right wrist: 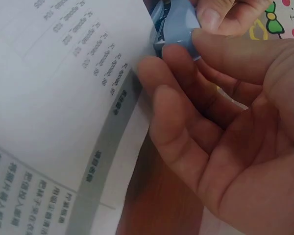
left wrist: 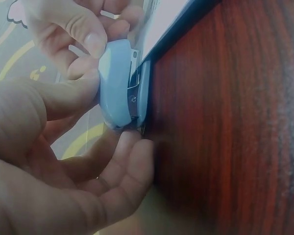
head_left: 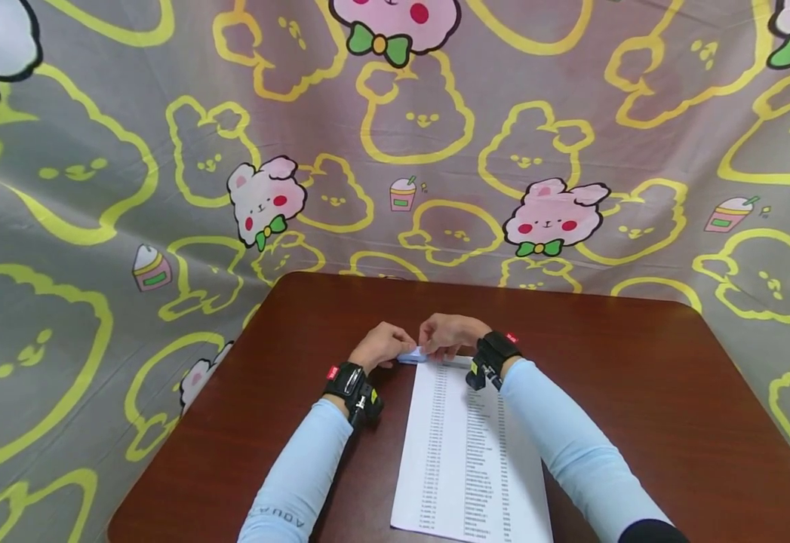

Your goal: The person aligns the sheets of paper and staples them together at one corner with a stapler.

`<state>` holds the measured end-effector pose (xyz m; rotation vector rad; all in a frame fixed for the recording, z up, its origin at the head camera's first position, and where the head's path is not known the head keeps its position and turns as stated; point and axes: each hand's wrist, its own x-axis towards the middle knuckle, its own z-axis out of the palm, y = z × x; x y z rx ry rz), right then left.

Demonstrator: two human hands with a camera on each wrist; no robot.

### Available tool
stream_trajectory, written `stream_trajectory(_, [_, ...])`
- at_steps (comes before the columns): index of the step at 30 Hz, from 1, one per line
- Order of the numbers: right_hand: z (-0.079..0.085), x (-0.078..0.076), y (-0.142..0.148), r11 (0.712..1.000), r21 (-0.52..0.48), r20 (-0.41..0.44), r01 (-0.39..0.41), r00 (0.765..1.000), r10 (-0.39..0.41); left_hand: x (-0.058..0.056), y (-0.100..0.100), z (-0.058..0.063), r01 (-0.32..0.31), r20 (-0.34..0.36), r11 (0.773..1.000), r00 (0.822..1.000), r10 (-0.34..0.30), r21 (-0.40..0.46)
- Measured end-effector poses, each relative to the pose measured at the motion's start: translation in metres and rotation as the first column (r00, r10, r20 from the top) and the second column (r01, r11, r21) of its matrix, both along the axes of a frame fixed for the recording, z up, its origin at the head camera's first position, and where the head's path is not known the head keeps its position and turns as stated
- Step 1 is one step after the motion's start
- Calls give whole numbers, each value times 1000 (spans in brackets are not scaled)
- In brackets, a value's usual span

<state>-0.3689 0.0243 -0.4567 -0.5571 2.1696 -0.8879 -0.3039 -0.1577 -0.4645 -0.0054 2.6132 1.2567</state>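
Observation:
A small light-blue stapler (head_left: 410, 357) lies at the top left corner of a stack of printed sheets (head_left: 450, 467). In the left wrist view, my left hand (left wrist: 73, 166) grips the stapler (left wrist: 115, 90), thumb on its top and fingers curled at its rear end. My right hand (head_left: 450, 335) pinches the stapler's front end, its thumb on top and index finger beneath in the right wrist view. Its other fingers are loosely curled beside the printed page (right wrist: 49, 88). The sheet corner meets the stapler's front, partly hidden by my right fingers.
A dark reddish-brown wooden table (head_left: 625, 392) bears the sheets and the stapler. Behind and beside it hangs a grey curtain (head_left: 340, 226) with yellow outlines and cartoon rabbits. Both wrists wear black camera straps (head_left: 348, 383).

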Motion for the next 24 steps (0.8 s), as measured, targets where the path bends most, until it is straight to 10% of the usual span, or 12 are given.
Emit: stream_trajectory(24, [-8,-8,12,993,71,141,92,985,-102,-26,-7,7,91,254,993,961,-106,71])
